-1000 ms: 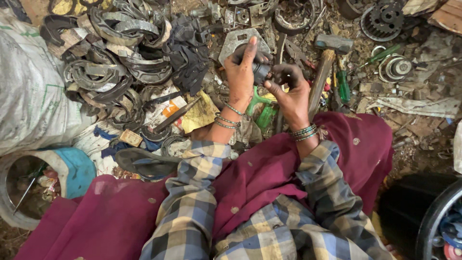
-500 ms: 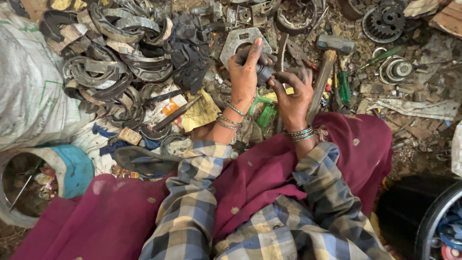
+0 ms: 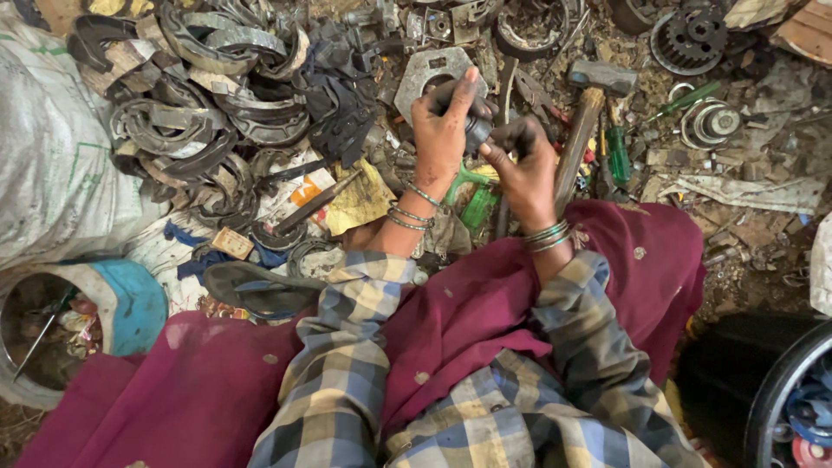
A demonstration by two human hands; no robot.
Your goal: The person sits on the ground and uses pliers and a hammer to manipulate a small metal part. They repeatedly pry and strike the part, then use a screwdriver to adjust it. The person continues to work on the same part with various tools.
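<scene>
I hold a small dark metal part (image 3: 476, 130) up in front of me, between both hands, above the scrap on the ground. My left hand (image 3: 442, 130) wraps it from the side, fingers curled over the top and pressed close together so it cannot turn. My right hand (image 3: 520, 160) comes at it from below, thumb and first fingers pinching its near end, the other fingers bent in; how tightly I cannot tell. I keep it raised, I think, so I can see it clear of the clutter. The hammer (image 3: 589, 121) lies just right of my hands, handle toward me, near for grabbing. Curved brake shoes (image 3: 199, 113) are heaped at my left, a green screwdriver (image 3: 618, 154) beside the hammer, and a sandal (image 3: 260, 286) by my left sleeve.
</scene>
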